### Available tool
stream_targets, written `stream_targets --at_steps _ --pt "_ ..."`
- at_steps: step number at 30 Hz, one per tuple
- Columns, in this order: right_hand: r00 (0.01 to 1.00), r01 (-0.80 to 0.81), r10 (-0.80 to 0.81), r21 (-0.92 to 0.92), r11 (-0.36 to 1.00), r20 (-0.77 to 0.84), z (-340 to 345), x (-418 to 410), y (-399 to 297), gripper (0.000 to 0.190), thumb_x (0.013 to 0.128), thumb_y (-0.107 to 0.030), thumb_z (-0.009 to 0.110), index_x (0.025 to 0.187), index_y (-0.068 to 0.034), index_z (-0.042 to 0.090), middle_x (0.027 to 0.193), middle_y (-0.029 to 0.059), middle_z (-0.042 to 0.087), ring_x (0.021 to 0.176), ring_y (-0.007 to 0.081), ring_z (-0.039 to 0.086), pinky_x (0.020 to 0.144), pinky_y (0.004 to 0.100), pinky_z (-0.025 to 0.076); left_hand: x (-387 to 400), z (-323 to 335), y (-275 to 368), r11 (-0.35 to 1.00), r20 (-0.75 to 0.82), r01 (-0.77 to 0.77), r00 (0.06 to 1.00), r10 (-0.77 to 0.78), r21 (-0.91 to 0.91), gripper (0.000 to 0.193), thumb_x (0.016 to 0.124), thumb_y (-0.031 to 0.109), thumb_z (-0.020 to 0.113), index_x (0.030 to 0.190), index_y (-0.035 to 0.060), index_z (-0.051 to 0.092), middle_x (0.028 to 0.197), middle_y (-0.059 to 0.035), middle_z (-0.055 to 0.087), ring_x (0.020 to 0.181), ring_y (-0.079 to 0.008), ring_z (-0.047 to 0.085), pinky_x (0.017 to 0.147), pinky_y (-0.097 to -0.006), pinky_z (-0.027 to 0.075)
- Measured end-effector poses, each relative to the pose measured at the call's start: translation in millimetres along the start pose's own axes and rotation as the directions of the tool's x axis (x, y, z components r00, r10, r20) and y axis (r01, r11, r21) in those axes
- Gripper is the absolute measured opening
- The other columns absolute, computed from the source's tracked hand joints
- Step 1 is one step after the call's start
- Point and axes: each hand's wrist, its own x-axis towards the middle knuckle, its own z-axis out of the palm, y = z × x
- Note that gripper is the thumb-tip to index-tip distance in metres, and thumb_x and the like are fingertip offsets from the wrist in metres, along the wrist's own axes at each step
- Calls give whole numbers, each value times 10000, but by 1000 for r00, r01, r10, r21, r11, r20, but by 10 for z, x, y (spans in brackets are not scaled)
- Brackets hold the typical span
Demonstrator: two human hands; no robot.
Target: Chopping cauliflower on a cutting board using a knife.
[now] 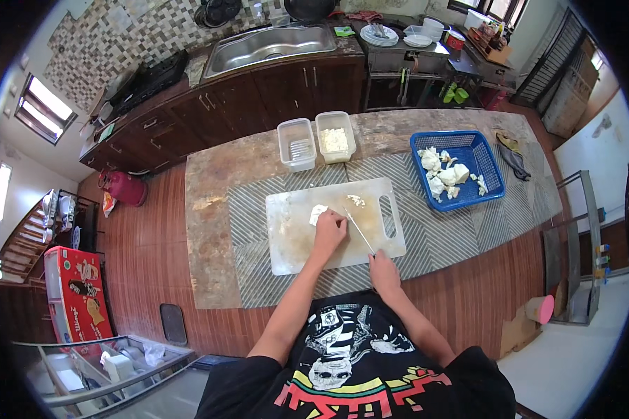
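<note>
My right hand (385, 273) grips the handle of a kitchen knife (360, 231), its blade slanting up and left over a white plastic cutting board (293, 251). Just left of the blade is my left hand (330, 230), fingers curled; whether they pinch anything is hidden. A white chunk of food (318, 212), perhaps cauliflower, shows at its far side. Finely chopped white bits (355, 200) lie near the board's handle slot. At the right, a blue plastic basket (464, 203) holds several similar white chunks (453, 174).
Beyond the board stand an empty-looking clear plastic container (296, 163) and another container (345, 157) with chopped pale food (334, 140). A dark and yellowish cloth (512, 156) lies right of the basket. A patterned mat (451, 230) covers part of the worn table (209, 225).
</note>
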Motion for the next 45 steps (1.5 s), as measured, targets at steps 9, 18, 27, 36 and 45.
stream_targets --at_steps 9,18,27,36,45 --pt "1000 27 -27 83 996 -7 -48 44 -125 340 1011 -313 554 931 17 572 797 309 659 779 513 650 686 595 519 -29 -15 25 989 -7 121 993 -122 -90 74 744 43 755 781 -19 736 772 -199 658 747 -364 638 718 -435 515" --pt "999 53 -53 -19 998 -4 28 154 -184 330 1020 -317 534 958 6 562 799 284 681 794 471 683 696 559 556 -79 2 62 998 -78 -56 995 57 23 98 789 -13 718 880 -27 750 833 -191 672 774 -341 645 719 -405 520" --pt "1000 16 -16 11 1000 11 -44 82 -69 346 1014 -319 543 961 21 575 802 297 669 790 492 668 695 581 532 -114 18 -1 997 -90 -7 996 14 82 94 791 16 720 874 -8 756 822 -180 674 780 -352 653 738 -415 524" --pt "997 65 -66 25 998 32 -61 34 -173 371 1018 -346 539 961 19 576 786 303 668 775 508 665 694 579 535 -118 -27 98 990 -107 136 985 -138 -34 39 760 -17 714 794 -30 729 809 -195 657 775 -366 639 738 -439 518" --pt "995 97 -96 33 995 -29 34 159 -207 337 1009 -308 557 950 24 578 801 300 668 774 496 670 696 566 544 -150 -6 77 996 -129 -17 991 28 88 65 783 -10 693 829 -20 737 818 -176 661 799 -353 638 736 -427 524"
